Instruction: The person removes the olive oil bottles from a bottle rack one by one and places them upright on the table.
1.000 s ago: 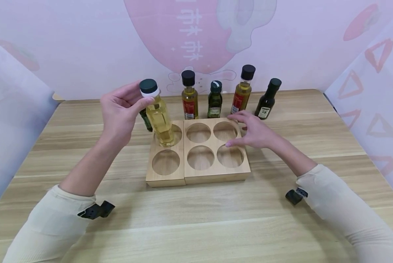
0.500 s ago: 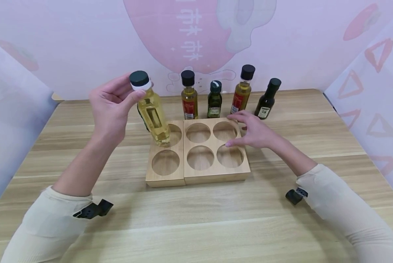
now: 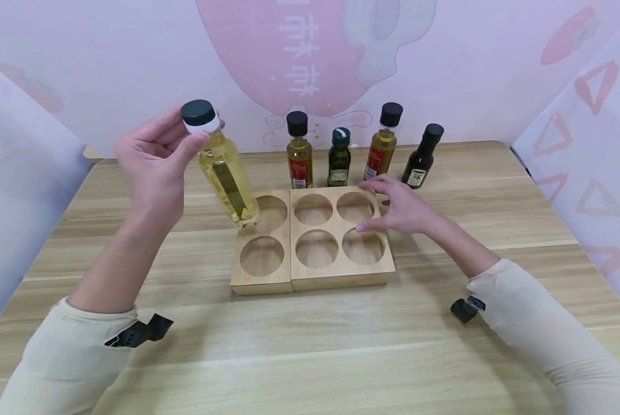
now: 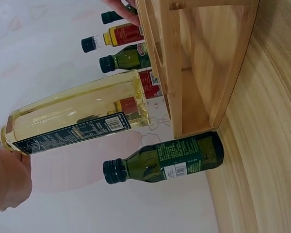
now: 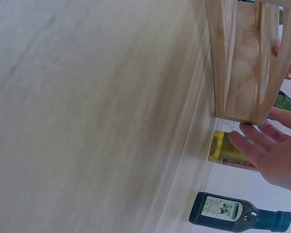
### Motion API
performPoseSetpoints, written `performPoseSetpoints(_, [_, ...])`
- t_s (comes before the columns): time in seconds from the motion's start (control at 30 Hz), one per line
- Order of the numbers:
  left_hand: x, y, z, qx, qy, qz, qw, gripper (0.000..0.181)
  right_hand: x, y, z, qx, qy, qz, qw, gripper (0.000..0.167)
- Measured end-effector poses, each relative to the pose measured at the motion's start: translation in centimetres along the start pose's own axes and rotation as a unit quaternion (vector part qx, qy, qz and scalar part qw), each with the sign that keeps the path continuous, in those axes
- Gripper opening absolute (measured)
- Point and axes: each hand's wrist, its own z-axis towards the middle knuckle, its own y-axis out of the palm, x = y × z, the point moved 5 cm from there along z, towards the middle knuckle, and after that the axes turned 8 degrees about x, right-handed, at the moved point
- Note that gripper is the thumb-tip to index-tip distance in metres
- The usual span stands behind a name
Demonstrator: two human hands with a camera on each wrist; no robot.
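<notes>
My left hand (image 3: pixel 151 167) holds a clear bottle of pale yellow oil (image 3: pixel 221 167) by its neck, just under the dark green cap. The bottle is in the air, tilted, its base over the back left edge of a wooden rack (image 3: pixel 341 281) with round holes. In the left wrist view, a dark label with a barcode shows on the oil bottle (image 4: pixel 82 133). My right hand (image 3: pixel 400 204) rests on the rack's right side, thumb on top near the front right hole and fingers toward the back corner. The right wrist view shows those fingers (image 5: pixel 254 145) fairly straight against the rack's end.
Behind the rack stand two red-labelled oil bottles (image 3: pixel 299 153), a small green bottle (image 3: pixel 339 157) and a dark bottle (image 3: pixel 422 157). Another green bottle (image 4: pixel 160 159) stands by the rack's left end, hidden in the head view. A printed backdrop (image 3: pixel 476 69) encloses the wooden table (image 3: pixel 320 357).
My left hand has moved left and upward with the oil bottle, which now tilts more, its base shifting from over the back left hole toward the rack's edge. My right hand has stayed put.
</notes>
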Motion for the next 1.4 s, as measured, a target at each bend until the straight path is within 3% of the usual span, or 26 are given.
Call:
performPoseSetpoints(0.17, [0.3,-0.6,0.2,0.019,-0.009,-0.032,0.9993,0.036,0.1,0.0,0.0,-0.002,0.004,-0.001,1.0,0.089])
performPoseSetpoints(0.7, [0.8,-2.6,0.4,0.055,-0.006,-0.043,0.9975,0.034,0.2,0.0,0.0,0.002,-0.003,-0.005,1.0,0.089])
performPoseSetpoints(0.87, [0.8,-3.2,0.5,0.069,-0.004,-0.034,0.997,0.036,0.2,0.1,0.0,0.0,-0.003,-0.002,1.0,0.089])
performPoseSetpoints(1.17, [1.0,-3.9,0.5,0.066,0.018,0.015,0.9976,0.036,0.1,0.1,0.0,-0.003,0.003,0.003,1.0,0.09])
performPoseSetpoints(1.3, [1.0,-4.4,0.6,0.071,0.008,0.011,0.9974,0.038,0.0,0.1,0.0,-0.001,0.002,0.003,1.0,0.089])
performPoseSetpoints(1.4, [0.8,-5.0,0.8,0.086,-0.015,-0.01,0.9961,0.041,0.0,0.1,0.0,0.0,0.002,0.002,1.0,0.089])
